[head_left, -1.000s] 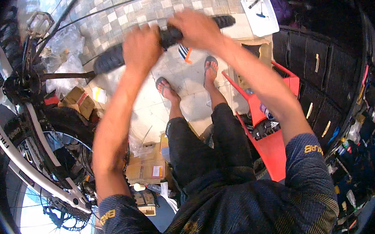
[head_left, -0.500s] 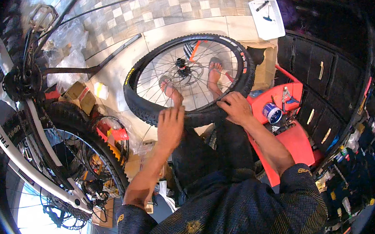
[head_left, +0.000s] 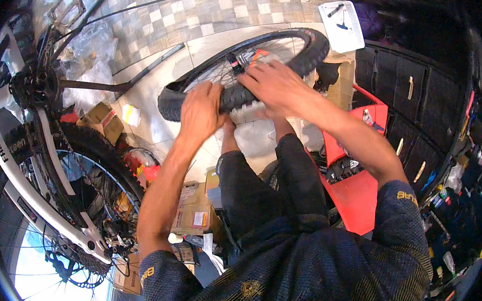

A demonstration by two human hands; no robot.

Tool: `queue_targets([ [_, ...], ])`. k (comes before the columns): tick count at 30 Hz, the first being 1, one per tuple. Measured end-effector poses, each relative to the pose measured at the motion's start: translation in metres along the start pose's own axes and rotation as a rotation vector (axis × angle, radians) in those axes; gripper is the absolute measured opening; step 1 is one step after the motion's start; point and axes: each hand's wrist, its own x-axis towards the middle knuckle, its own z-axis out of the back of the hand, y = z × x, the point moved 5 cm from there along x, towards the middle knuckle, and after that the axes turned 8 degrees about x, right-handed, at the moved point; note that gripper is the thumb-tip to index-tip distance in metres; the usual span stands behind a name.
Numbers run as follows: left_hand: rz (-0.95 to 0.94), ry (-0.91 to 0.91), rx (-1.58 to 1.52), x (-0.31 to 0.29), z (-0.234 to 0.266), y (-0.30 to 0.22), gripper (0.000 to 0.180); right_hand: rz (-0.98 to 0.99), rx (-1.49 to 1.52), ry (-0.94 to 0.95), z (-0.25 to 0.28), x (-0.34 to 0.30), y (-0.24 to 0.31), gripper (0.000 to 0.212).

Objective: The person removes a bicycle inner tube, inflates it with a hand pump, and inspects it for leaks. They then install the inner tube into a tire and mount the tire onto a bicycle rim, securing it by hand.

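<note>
A bicycle wheel with a knobby black tire [head_left: 313, 51] stands tilted in front of me, its near side raised off the tiled floor. The black hub [head_left: 235, 61] and some thin spokes show inside the rim. My left hand [head_left: 202, 109] wraps over the near left part of the tire, fingers bent across its top. Further right, my right hand [head_left: 276, 88] lies over the tire, its fingers curled over toward the hub and partly hiding the rim. My feet are mostly hidden behind the wheel.
At left stands a bicycle with a white frame [head_left: 26, 195]. A red stand [head_left: 355, 203] with tools is by my right leg. Beyond it are a white tray [head_left: 342, 26] and black drawers [head_left: 394, 82]. Cardboard boxes [head_left: 192, 208] and plastic wrapping [head_left: 89, 60] lie at left.
The wheel has tipped, its near side lifting and moving away from me. Both hands have moved forward with it, the right one further over the tire toward the hub.
</note>
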Motion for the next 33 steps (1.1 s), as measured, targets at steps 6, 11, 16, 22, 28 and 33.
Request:
queue_targets([
  [6, 0.116, -0.036, 0.054, 0.058, 0.030, 0.031, 0.043, -0.056, -0.106, -0.157, 0.029, 0.072, -0.034, 0.039],
  [11, 0.144, -0.167, 0.174, 0.078, 0.044, 0.047, 0.039, -0.053, -0.199, -0.277, 0.034, 0.096, -0.043, 0.023],
  [16, 0.243, -0.222, 0.166, 0.080, 0.042, 0.040, 0.042, -0.075, -0.226, -0.280, 0.035, 0.094, -0.050, 0.030],
  [22, 0.110, -0.108, 0.006, 0.066, 0.028, 0.008, 0.069, 0.010, -0.136, -0.215, 0.048, 0.027, -0.078, 0.045],
  [28, -0.048, -0.027, -0.083, 0.048, 0.011, 0.042, 0.083, -0.156, -0.089, -0.048, 0.071, -0.023, -0.106, 0.067],
  [33, -0.112, -0.011, -0.040, 0.080, 0.008, 0.027, 0.062, -0.115, -0.064, 0.052, 0.062, 0.024, -0.065, 0.066],
])
